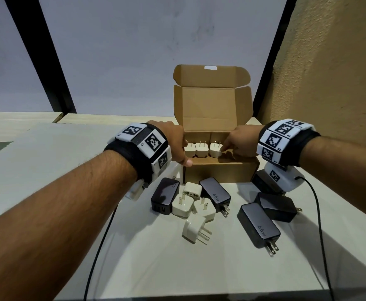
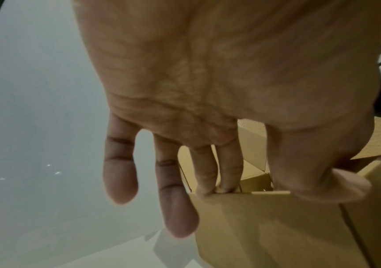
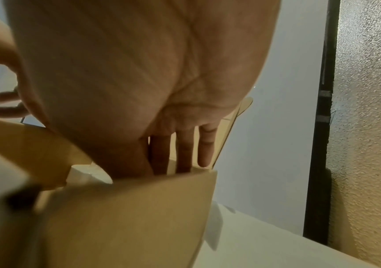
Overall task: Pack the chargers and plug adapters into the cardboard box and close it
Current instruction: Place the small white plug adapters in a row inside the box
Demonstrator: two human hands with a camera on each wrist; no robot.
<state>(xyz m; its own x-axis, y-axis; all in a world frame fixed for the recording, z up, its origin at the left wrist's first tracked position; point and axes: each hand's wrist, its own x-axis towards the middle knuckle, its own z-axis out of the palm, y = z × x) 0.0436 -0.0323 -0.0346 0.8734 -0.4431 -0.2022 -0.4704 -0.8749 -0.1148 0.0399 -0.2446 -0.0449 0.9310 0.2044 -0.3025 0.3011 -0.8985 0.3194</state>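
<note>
The cardboard box (image 1: 221,172) stands open at the table's middle with its lid upright. Three white plug adapters sit in a row inside it, prongs up. My right hand (image 1: 227,147) reaches into the box; its straight fingers touch the right side of the rightmost adapter (image 1: 215,150), also seen in the right wrist view (image 3: 86,176). My left hand (image 1: 184,153) rests on the box's left wall (image 2: 265,226), two fingers inside, thumb on the front rim. Several black 65 W chargers (image 1: 259,227) and white adapters (image 1: 196,230) lie loose in front of the box.
A black cable (image 1: 99,246) trails from the left wrist toward the near table edge, and another cable (image 1: 321,213) from the right wrist. A rough tan wall (image 1: 329,72) rises close to the right of the box. Black posts stand behind.
</note>
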